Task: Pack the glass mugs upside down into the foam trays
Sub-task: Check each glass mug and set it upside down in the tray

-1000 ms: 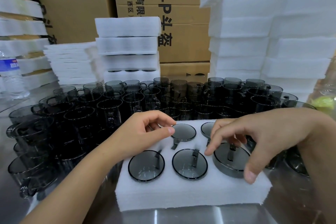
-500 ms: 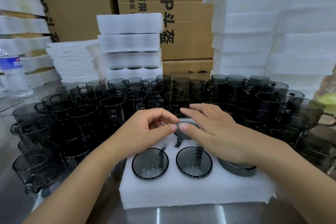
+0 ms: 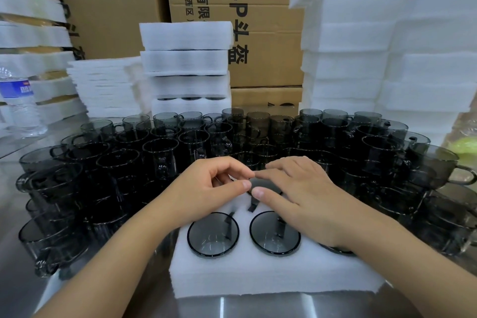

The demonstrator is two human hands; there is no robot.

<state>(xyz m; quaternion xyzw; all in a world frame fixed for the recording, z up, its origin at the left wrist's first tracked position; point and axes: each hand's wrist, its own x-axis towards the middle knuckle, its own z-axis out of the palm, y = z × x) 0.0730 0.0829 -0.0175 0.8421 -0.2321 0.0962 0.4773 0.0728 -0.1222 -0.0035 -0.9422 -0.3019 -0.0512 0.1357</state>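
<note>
Right hand (image 3: 296,196) lay flat, fingers straight, on the rear inverted mug (image 3: 268,185) in the foam tray (image 3: 258,275). Left hand (image 3: 214,188) curled at its rim, grip unclear. Front mugs (image 3: 213,233) seated. Glass judged rigid, slick, breakable: hold by wall or handle.

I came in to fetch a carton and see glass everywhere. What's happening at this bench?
A person is packing smoky grey glass mugs, crowded upright behind, upside down into a white foam tray. Both hands meet over an inverted back-row mug: the right hand rests on it, and the curled fingertips of the left hand are at its edge. Two more inverted mugs fill front slots.
</note>
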